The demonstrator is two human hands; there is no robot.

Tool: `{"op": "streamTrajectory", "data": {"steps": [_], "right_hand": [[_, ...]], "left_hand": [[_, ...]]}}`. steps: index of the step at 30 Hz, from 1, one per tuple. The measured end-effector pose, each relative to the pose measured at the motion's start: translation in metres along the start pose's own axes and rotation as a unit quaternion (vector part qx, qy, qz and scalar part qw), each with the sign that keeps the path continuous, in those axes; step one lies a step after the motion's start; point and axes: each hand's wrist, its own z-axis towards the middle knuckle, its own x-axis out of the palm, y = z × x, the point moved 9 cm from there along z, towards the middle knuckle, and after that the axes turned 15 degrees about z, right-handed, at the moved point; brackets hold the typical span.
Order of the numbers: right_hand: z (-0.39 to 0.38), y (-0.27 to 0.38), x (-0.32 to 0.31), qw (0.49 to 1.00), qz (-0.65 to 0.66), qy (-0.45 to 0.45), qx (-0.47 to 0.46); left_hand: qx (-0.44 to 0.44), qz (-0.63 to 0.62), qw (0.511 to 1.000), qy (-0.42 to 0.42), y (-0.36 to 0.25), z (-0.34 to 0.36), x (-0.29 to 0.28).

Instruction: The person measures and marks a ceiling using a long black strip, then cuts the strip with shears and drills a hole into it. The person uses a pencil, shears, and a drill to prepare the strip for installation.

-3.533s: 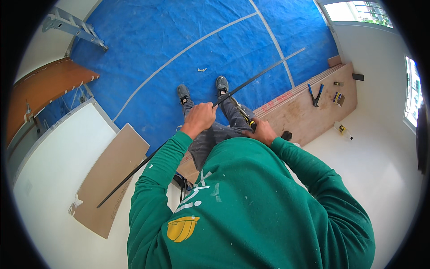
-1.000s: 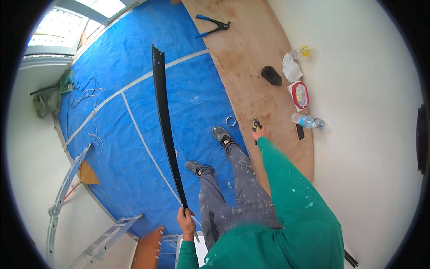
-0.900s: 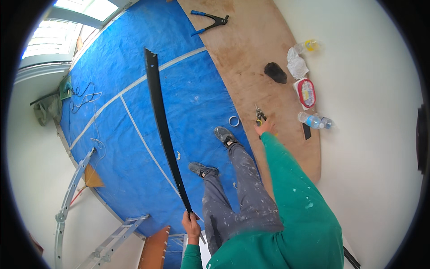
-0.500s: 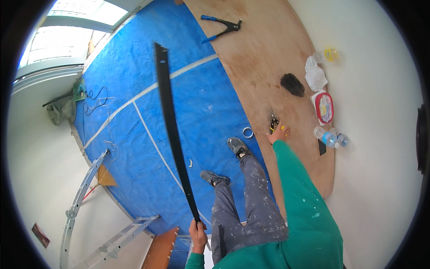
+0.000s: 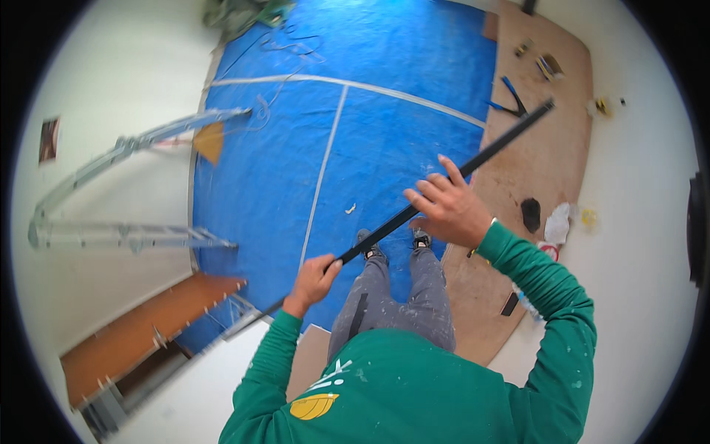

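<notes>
The left hand [image 5: 314, 281] is closed round a long, narrow black strip [image 5: 384, 229], thumb laid along its upper side. The strip runs on a slant across the front of the body: its lower end passes beside the left forearm toward the lower left, and its far end rises to the upper right, over the edge of a broad brown board [image 5: 566, 155]. The right hand [image 5: 451, 207] is spread wide over the strip's middle stretch, fingers fanned and apart — the strip passes behind them, and whether the palm or thumb touches it I cannot tell from this angle.

Near the strip's far end, a tool with blue handles [image 5: 510, 87] lies on the board. Farther down, on or beside the board, are a dark lump [image 5: 531, 214], a crumpled white bag [image 5: 558, 223] and a flat dark rectangular object [image 5: 509, 304].

Below the strip stand grey trousers [image 5: 429, 296], spotted with pale flecks, on a blue sheet [image 5: 274, 170] crossed by light strips of tape [image 5: 324, 166]. To the left, a metal ladder [image 5: 140, 140] reaches over the sheet's edge — beside it is a fan-shaped yellowish broom head [image 5: 209, 142], and lower down an orange-brown panel [image 5: 148, 322].
</notes>
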Motion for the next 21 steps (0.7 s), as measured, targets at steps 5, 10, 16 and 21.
{"op": "streamTrajectory", "data": {"steps": [5, 10, 16, 21], "right_hand": [[0.06, 0.055, -0.029, 0.998, -0.003, 0.019, -0.054], [0.104, 0.099, -0.05, 0.999, 0.017, -0.034, -0.02], [0.12, 0.132, -0.014, 0.95, 0.287, -0.101, 0.068], [0.157, 0.182, 0.072, 0.765, 0.613, -0.151, 0.126]], "left_hand": [[0.079, 0.072, 0.979, -0.174, 0.003, -0.049, -0.121], [0.048, 0.163, 0.956, -0.238, 0.054, -0.091, -0.186], [0.075, -0.086, 0.941, -0.318, 0.09, -0.139, -0.204], [0.063, -0.389, 0.839, -0.374, 0.072, -0.122, -0.18]]}}
